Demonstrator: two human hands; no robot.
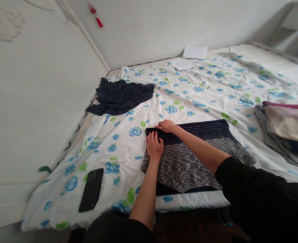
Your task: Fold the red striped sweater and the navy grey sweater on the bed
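A knitted sweater (189, 165), speckled grey with a navy band of thin white stripes at its far edge, lies folded on the bed in front of me. My left hand (155, 145) rests on its left side, palm down, fingers spread over the dark band. Just beyond it, my right hand (167, 126) reaches across and has its fingers bent onto the sweater's far edge near the left corner. The right thumb is hidden. Navy cloth peeks out under the sweater along the near side.
A floral sheet (171, 98) covers the bed. A black phone (91, 190) lies near left, a crumpled dark garment (125, 95) far left. Folded clothes (288, 125) are stacked at right. Papers (194, 52) lie by the wall. A white panel (45, 101) borders the left.
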